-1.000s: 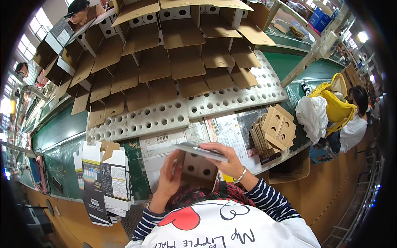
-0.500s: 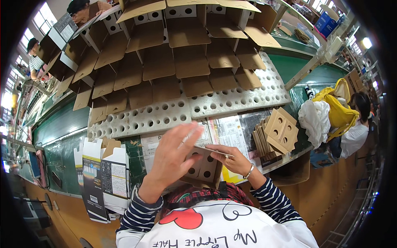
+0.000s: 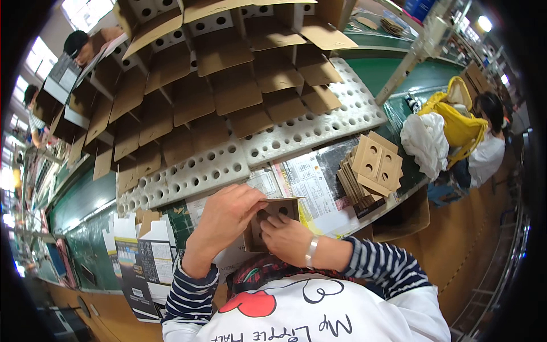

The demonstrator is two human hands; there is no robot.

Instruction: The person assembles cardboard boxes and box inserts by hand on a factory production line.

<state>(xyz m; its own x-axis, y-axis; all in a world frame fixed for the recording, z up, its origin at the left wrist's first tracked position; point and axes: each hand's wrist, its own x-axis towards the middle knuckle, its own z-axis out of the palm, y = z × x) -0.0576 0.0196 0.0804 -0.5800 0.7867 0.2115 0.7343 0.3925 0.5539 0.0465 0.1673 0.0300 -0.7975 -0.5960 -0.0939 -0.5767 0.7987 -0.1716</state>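
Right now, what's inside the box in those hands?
In the box, a panel with round holes shows; the right hand covers part, and anything beneath the panel is hidden.

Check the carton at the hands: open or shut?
Open: inside the carton, the holed insert shows past the right hand.

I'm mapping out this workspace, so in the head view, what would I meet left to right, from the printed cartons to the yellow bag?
Printed cartons → left hand → right hand → stack of cardboard inserts with holes → yellow bag.
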